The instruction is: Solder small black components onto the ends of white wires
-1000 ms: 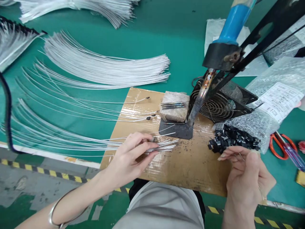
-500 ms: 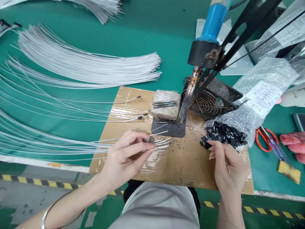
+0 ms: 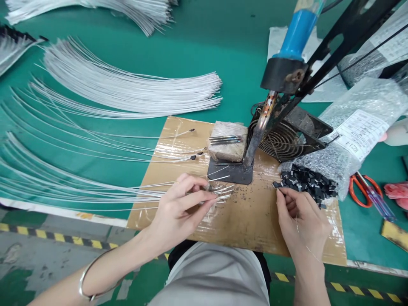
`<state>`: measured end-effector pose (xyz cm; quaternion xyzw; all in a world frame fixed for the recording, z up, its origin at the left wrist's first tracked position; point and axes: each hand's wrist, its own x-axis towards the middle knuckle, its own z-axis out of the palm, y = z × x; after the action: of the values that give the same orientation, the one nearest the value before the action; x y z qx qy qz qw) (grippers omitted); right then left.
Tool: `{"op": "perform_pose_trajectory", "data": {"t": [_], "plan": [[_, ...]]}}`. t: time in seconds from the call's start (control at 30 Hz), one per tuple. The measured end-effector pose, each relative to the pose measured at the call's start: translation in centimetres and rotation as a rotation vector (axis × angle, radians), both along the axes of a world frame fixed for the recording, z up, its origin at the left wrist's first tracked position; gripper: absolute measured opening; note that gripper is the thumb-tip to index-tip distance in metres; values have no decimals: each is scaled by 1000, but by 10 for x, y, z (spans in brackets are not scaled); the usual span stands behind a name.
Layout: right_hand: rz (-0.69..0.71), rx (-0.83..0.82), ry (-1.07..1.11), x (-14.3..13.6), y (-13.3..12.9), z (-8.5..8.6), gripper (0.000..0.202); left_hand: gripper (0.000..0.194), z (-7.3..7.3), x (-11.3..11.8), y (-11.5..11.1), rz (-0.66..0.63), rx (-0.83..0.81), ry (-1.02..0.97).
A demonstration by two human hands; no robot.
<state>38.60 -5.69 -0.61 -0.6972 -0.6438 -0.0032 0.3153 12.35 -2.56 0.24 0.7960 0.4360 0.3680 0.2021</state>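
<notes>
Thin white wires [image 3: 153, 195] run from the left onto a brown board [image 3: 255, 225]. My left hand [image 3: 183, 206] pinches some of them close to their tips, which stick out to the right of the fingers. At the left edge of a pile of small black pieces [image 3: 309, 180], my right hand [image 3: 302, 216] has thumb and forefinger together on a small black piece [image 3: 276, 185]. Between the hands and farther back, a soldering iron [image 3: 258, 127] points down at a dark plate [image 3: 231, 172]. Beside it, a wrapped block [image 3: 228, 142] carries several thin rods.
A black fan [image 3: 283, 140] lies behind the iron under a black metal arm [image 3: 334, 51]. Farther right are a bubble-wrap bag [image 3: 353, 123] and orange-handled scissors [image 3: 363, 191]. A large wire bundle [image 3: 134, 89] lies at the back left.
My right hand has drawn slightly back from the pile, thumb and forefinger now at its left edge. The view has shifted a little left. My left hand keeps its pinch on the wires.
</notes>
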Motion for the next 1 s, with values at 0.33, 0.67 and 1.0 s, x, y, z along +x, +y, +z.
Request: {"op": "perform_pose_trajectory", "data": {"t": [0.33,0.67,1.0], "plan": [[-232,-29,474,-1,-10,-5,23,19,0,0,-2,-23,52,61],[-255,-18,529,-6,-11,1,24,20,5,0,-4,7,56,36],[-226,-2,724,-14,-13,10,17,13,22,-2,-10,141,-75,-44]]}}
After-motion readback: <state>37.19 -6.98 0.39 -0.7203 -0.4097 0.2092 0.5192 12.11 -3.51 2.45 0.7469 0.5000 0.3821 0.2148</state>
